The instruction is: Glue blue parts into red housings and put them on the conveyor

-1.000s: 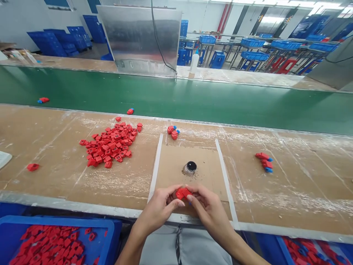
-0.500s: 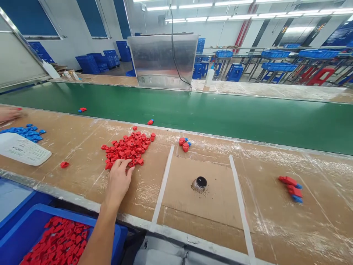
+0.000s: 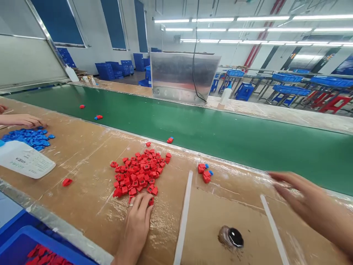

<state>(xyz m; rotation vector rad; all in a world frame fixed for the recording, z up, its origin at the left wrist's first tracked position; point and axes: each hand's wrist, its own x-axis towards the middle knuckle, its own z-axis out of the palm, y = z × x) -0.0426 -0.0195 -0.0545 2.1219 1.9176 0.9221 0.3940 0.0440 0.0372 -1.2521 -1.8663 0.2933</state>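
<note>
The red pile [image 3: 140, 171] sits on the counter [image 3: 91, 206], and my left hand [image 3: 136, 222] meets it at six o'clock. Those fingers [image 3: 143, 201] bend over its nearest pieces; whether they are clamped on one I cannot tell. All clock places are from the pile. At three o'clock, well apart, my right hand [image 3: 306, 198] is blurred, its fingers loosely parted, near the far end of the right white strip [image 3: 275, 230].

Nearer at three lie two red-and-blue pieces [image 3: 204, 173]. At four, a black-topped pot [image 3: 235, 237] stands on cardboard [image 3: 209, 221] between that strip and the left strip [image 3: 184, 217]. A lone red piece [image 3: 67, 182] lies at nine. Farther toward nine are a lying bottle [image 3: 30, 162] and a blue heap [image 3: 30, 138], touched by a co-worker's hand [image 3: 23, 120].

The counter is brown, scuffed, its clear covering wrinkled and shiny. Beyond runs a green belt [image 3: 193, 121], a few pieces along it. A metal panel [image 3: 183, 75] rises at one, an upright bottle [image 3: 226, 96] at two. Behind are blue crates [image 3: 106, 70], red stools [image 3: 336, 105] and long ceiling lights [image 3: 264, 18]. At eight, below the counter, a blue tub [image 3: 55, 241] holds more red pieces.
</note>
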